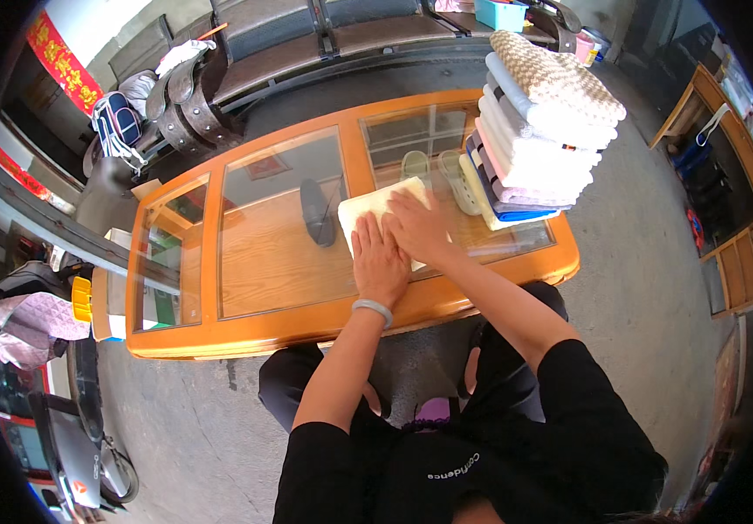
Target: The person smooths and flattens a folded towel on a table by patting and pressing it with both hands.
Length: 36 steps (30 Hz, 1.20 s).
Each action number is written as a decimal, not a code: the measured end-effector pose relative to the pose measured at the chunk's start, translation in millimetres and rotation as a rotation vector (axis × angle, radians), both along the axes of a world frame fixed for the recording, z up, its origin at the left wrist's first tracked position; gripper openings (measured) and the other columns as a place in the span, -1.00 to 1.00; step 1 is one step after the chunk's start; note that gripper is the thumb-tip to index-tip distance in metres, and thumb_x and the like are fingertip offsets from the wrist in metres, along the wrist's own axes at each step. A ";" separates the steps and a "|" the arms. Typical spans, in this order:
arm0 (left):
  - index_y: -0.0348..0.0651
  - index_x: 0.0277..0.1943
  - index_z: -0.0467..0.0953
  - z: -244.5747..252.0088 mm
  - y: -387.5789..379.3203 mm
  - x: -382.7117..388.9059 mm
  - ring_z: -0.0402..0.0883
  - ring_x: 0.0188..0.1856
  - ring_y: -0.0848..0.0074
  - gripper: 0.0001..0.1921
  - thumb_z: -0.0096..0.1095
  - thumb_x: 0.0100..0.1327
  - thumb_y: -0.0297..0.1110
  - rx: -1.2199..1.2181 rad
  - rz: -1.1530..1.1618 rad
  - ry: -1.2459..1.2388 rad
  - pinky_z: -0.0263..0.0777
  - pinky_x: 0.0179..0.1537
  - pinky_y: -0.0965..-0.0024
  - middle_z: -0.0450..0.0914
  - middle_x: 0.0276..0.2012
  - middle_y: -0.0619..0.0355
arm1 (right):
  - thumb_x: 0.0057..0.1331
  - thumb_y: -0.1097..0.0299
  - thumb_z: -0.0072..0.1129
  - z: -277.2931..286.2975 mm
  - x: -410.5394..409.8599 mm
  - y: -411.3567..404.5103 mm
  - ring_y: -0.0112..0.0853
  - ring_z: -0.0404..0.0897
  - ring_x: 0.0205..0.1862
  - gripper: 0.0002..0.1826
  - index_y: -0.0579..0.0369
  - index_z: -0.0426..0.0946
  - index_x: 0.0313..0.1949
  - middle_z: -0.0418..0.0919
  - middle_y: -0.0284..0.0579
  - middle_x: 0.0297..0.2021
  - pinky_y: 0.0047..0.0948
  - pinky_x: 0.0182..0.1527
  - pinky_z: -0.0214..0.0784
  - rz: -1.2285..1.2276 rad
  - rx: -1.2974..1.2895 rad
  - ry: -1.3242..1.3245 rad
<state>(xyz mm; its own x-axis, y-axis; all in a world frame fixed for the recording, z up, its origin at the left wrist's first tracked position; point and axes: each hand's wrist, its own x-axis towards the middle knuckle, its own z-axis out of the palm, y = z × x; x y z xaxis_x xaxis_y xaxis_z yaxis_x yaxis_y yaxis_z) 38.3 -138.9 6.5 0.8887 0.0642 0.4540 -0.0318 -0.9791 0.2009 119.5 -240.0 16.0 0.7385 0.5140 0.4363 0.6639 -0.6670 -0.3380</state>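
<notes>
A folded pale-yellow towel (370, 200) lies on the glass-topped wooden coffee table (271, 331). My left hand (379, 259), with a pale bangle at the wrist, rests palm down on the towel's near left part, its fingers extended. Beside it my right hand (419, 226) presses on the right part of the towel and looks slightly blurred. The two hands touch or overlap at their inner edges. Neither is closed around the cloth. To the right rises a tall stack of folded towels (537, 144), topped by a brown-and-white checked one.
Behind the table runs a dark bench seat (271, 46) bearing a light-blue bin (501, 14). Pale-green clogs (458, 183) and a dark shoe (317, 213) show through the glass. A scooter (78, 445) stands at lower left, a wooden cabinet (733, 242) at right.
</notes>
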 end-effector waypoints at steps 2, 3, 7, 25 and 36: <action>-0.30 0.30 0.29 0.3 0.8 -1.0 0.11 0.40 -0.10 -0.45 0.01 0.30 -0.21 0.012 -0.017 0.011 -0.08 0.40 -0.07 0.25 0.32 -0.26 | 0.36 0.17 -0.05 3.2 0.2 20.9 -0.16 0.29 0.32 -0.56 0.10 0.42 0.16 0.39 -0.05 0.25 0.06 0.35 -0.04 0.076 0.064 0.096; -0.29 0.30 0.29 3.0 0.7 -0.8 0.10 0.40 -0.11 -0.44 0.00 0.30 -0.19 0.022 -0.043 0.032 -0.10 0.40 -0.07 0.25 0.31 -0.26 | 0.37 0.11 -0.09 1.5 0.9 31.0 -0.18 0.28 0.33 -0.54 0.07 0.43 0.16 0.38 -0.09 0.25 0.04 0.35 -0.03 0.163 0.009 0.082; -0.29 0.34 0.25 13.1 -1.3 -2.8 0.10 0.39 -0.12 -0.42 -0.03 0.33 -0.16 0.018 -0.095 0.049 -0.11 0.40 -0.07 0.27 0.30 -0.25 | 0.40 0.01 -0.18 -4.0 7.8 36.4 -0.19 0.25 0.34 -0.49 0.03 0.43 0.18 0.37 -0.12 0.26 -0.02 0.38 -0.06 0.239 -0.002 0.114; -0.21 0.30 0.31 -4.3 23.0 41.1 0.17 0.38 -0.07 -0.49 -0.04 0.33 -0.22 0.021 0.046 0.032 0.04 0.36 -0.06 0.26 0.32 -0.23 | 0.42 0.05 -0.16 -11.8 27.9 6.4 -0.07 0.20 0.38 -0.51 -0.03 0.42 0.23 0.37 -0.03 0.26 0.00 0.37 -0.01 -0.082 -0.118 -0.066; -0.13 0.31 0.33 -0.2 22.4 49.1 0.17 0.35 -0.21 -0.48 -0.04 0.33 -0.15 -0.001 0.104 0.056 0.06 0.34 -0.12 0.23 0.28 -0.35 | 0.39 0.06 -0.11 -15.8 27.3 -1.0 -0.04 0.16 0.39 -0.44 0.13 0.32 0.27 0.28 0.04 0.31 -0.02 0.38 -0.01 -0.087 -0.092 -0.055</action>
